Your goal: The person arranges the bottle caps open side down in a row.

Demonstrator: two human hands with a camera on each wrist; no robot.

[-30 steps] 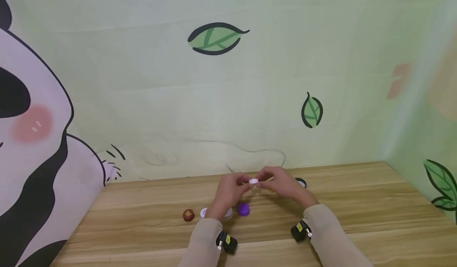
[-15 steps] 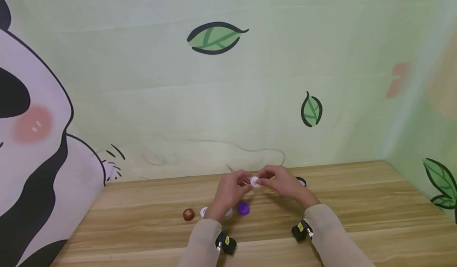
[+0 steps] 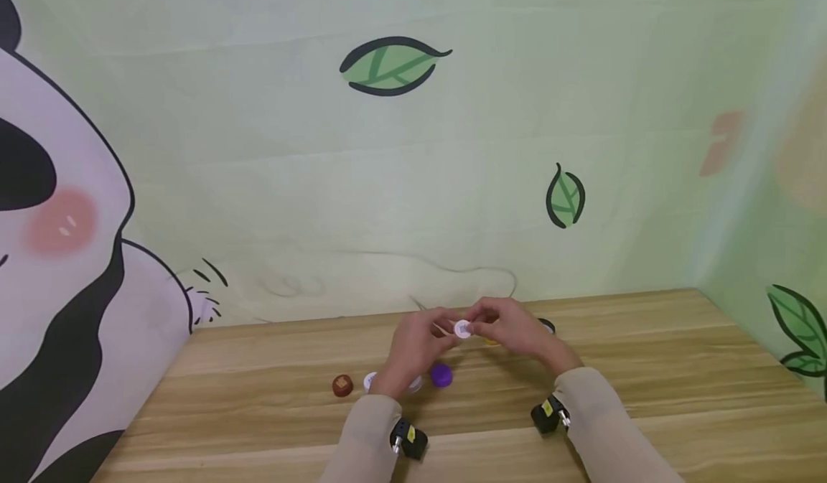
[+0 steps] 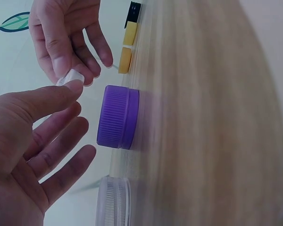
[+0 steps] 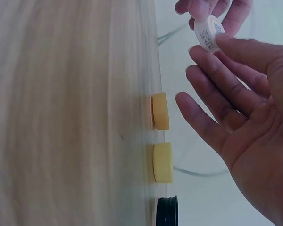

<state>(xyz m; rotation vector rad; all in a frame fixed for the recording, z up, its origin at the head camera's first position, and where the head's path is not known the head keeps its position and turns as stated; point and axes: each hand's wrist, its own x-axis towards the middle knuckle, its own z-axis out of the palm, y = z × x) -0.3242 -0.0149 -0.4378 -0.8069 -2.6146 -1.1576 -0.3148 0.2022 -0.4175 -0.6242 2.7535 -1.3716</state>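
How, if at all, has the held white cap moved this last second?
Yes, tilted toward the viewer: in the head view the white cap now shows its round face; against the purple cap, it has barely shifted.

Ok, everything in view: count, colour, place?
Table: 1, brown, foreground
Panda backdrop: 1, pale green, behind table
Held cap: 1, white, above table
Brown cap: 1, brown, leftmost
Half-hidden cap: 1, white, beside brown cap
Purple cap: 1, purple, centre
Clear cap: 1, translucent, beside purple cap
Yellowish caps: 2, yellow/orange, rear
Black cap: 1, black, rear right
Wrist cameras: 2, black, near wrists
Sleeves: 2, beige, forearms
Left hand, right hand: 2, at held cap
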